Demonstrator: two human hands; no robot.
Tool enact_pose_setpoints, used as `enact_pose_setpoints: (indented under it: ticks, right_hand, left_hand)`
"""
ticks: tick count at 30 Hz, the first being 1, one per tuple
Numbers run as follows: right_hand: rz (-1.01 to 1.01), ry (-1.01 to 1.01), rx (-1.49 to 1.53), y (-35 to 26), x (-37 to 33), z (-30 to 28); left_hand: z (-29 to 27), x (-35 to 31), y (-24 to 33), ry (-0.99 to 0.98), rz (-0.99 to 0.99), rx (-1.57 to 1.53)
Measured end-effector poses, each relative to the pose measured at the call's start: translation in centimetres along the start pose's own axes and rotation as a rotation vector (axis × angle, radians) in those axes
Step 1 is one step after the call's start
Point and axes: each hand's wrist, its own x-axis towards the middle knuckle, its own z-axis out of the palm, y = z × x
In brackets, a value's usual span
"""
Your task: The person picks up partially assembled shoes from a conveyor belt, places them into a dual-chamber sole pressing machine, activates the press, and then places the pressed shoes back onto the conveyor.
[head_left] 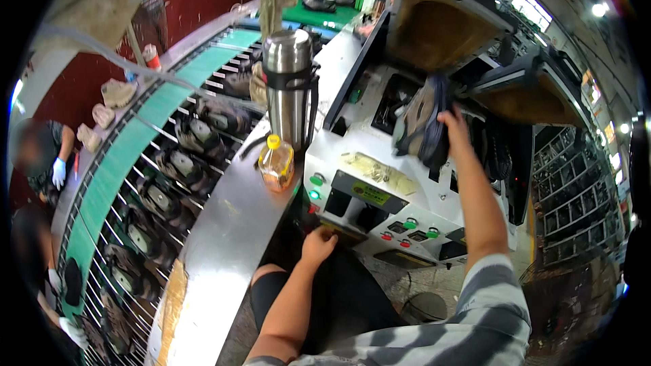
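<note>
My right hand (456, 134) grips a grey and tan shoe (424, 122) and holds it tilted over the white press machine (413, 183). The shoe is somewhat blurred, and its far side is hidden. Behind it, the machine's left lid (441, 30) stands raised, with a brown pad inside. My left hand (319, 245) is low in front of the machine, next to its lower front panel. Its fingers are curled, and whatever they may hold is hidden. Green and red buttons (410, 224) sit on the machine's front.
A steel flask (288, 88) and a yellow-capped bottle (276, 165) stand on the metal ledge (230, 230) to my left. Beyond it, a roller conveyor (146, 163) carries several shoes. Gloved people work at the far left. A second raised lid (536, 95) and a rack (563, 183) are at right.
</note>
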Motion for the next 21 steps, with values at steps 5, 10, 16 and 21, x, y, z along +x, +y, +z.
enact_pose_setpoints:
  ticks: [5, 10, 16, 21]
  right_hand:
    - [0.030, 0.122, -0.424, 0.3, 15.1, -1.1]
    - [0.089, 0.107, -0.814, 3.5, 19.1, 3.9]
    - [-0.053, 0.014, -1.030, 5.2, 16.9, 4.4]
    - [-0.287, 0.004, -1.039, 5.3, 6.1, -0.8]
  left_hand:
    - [-0.1, 1.6, 2.4, -0.093, -0.067, -0.128]
    - [-1.4, 2.1, 2.4, -0.121, -0.070, -0.281]
    - [-2.0, 2.6, 1.4, -0.054, -0.048, -0.470]
    - [-2.4, 1.7, 1.8, -0.009, -0.172, -0.719]
